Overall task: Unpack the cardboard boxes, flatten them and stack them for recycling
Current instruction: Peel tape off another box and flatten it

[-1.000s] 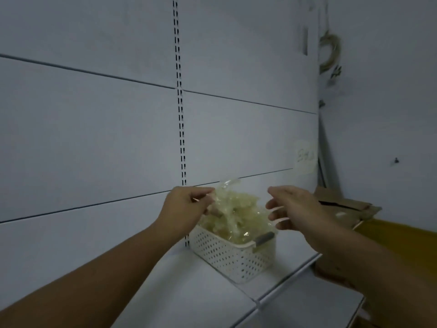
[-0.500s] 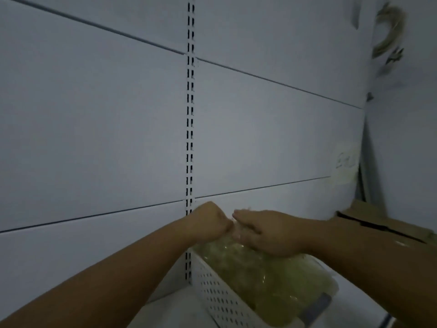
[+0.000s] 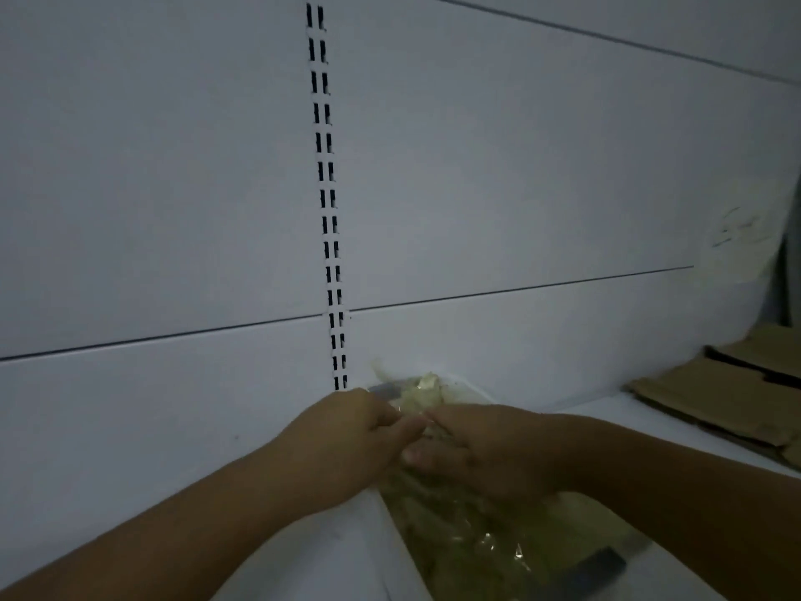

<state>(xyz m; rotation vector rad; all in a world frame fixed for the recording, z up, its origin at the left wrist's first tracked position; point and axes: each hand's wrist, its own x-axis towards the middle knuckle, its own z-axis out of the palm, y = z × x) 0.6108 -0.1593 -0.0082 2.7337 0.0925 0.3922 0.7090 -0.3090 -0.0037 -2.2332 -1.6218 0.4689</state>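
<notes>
Both hands meet over a clear plastic bag (image 3: pixel 468 540) full of pale yellow-green stuff. The left hand (image 3: pixel 346 444) has its fingers curled and pinches the top of the bag. The right hand (image 3: pixel 481 453) is just beside it, with its fingers and thumb curled on the bag too. The hands touch or almost touch. I think they hold the top together so the bag stays closed and goes down neatly.

The bag sits in a white basket (image 3: pixel 604 566) with grey handles. The basket stands on a white shelf (image 3: pixel 607 403), close to the back wall (image 3: pixel 173 210). A basket keeps a soft bag from sliding off, so it is a good place for it. I think the bag came out of a box and is being put away here.

The cardboard (image 3: pixel 711 401) lies far to the right on the same shelf, well apart from the hands. It looks flat, with pieces one on top of another. That keeps it out of the way while the hands are busy.

A rail with small dark holes (image 3: pixel 329 236) runs up the wall, above the hands. A paper note (image 3: pixel 745 236) hangs on the wall at the far right. Its writing is too blurry to read.
</notes>
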